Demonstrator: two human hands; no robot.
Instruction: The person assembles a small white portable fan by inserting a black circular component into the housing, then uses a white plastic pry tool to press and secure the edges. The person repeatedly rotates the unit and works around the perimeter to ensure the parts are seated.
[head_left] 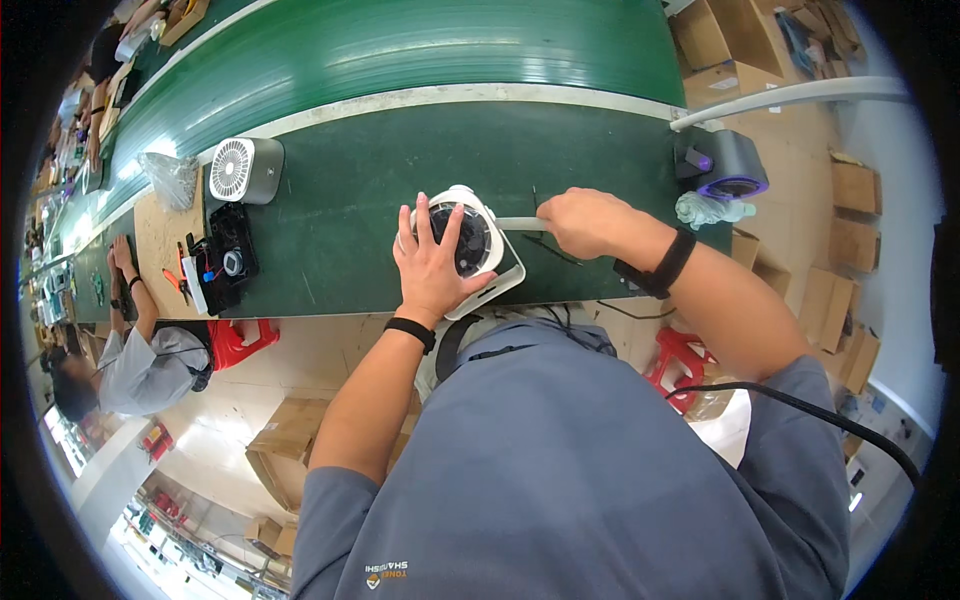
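The left hand [440, 255] lies on top of a small white fan [478, 242] with a round black front. Its fingers are spread apart, with the palm low on the fan and the thumb on the side nearer the right hand. It is not closed around the fan. The right hand [585, 222] is curled up and closed on one end of a pale, flat stick [521, 224]. The other end of the stick reaches the side of the fan; I can't tell if they touch.

The fan is on the green table [345, 210], under the left hand and to the left of the right hand. Its white stand [512, 282] sticks out below the stick. A thin black wire [555, 251] lies just below the right hand.

Far to the left of the left hand are a grey fan [262, 172], some black parts [232, 262] and a clear bag [170, 180]. Past the right hand, farther right and up, is a dark fan with a purple ring [735, 165]. A crinkly pale green bag [705, 210] sits just below it.
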